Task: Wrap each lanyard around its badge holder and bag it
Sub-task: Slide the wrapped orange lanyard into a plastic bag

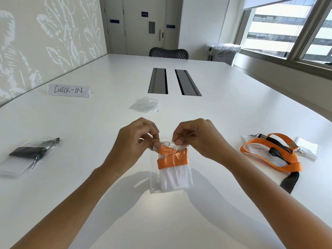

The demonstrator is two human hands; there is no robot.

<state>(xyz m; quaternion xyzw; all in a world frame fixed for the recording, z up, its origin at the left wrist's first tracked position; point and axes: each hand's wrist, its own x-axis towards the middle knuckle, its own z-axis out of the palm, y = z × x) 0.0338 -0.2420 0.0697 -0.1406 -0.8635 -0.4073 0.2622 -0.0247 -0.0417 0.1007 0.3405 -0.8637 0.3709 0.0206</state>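
Badge holder [175, 177], bound with its orange lanyard [172, 160], sits inside the clear bag [154, 178], which stands upright at the table [89, 168] in front of me. My left hand [136, 141] and right hand [195, 139] each pinch the bag's top edge. I judge it light, with thin, slippery film. The stiffer zip strip is the best place to grip.

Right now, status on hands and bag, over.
Left hand, right hand both pinching clear bag at its top edge. Badge holder wrapped in orange lanyard inside. Nothing blocking.
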